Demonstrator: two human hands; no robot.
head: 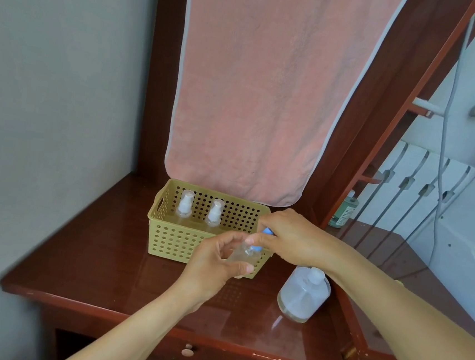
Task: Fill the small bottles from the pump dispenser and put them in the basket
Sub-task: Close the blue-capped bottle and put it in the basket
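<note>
My left hand (216, 262) grips a small clear bottle (242, 255) in front of the yellow perforated basket (172, 237). My right hand (291, 237) pinches the blue pump top (266, 231) at that bottle's neck. Two small clear bottles with white caps (185, 205) (214, 213) stand upright inside the basket at its back left. The big clear pump dispenser bottle (303, 295) stands on the table to the right, under my right forearm; its head is partly hidden.
The dark red wooden table (91, 267) has drawers with knobs (187, 352) below its front edge. A pink towel (267, 95) hangs behind the basket. A wooden post stands at the right, with a green bottle (343, 213) behind it. A grey wall lies to the left.
</note>
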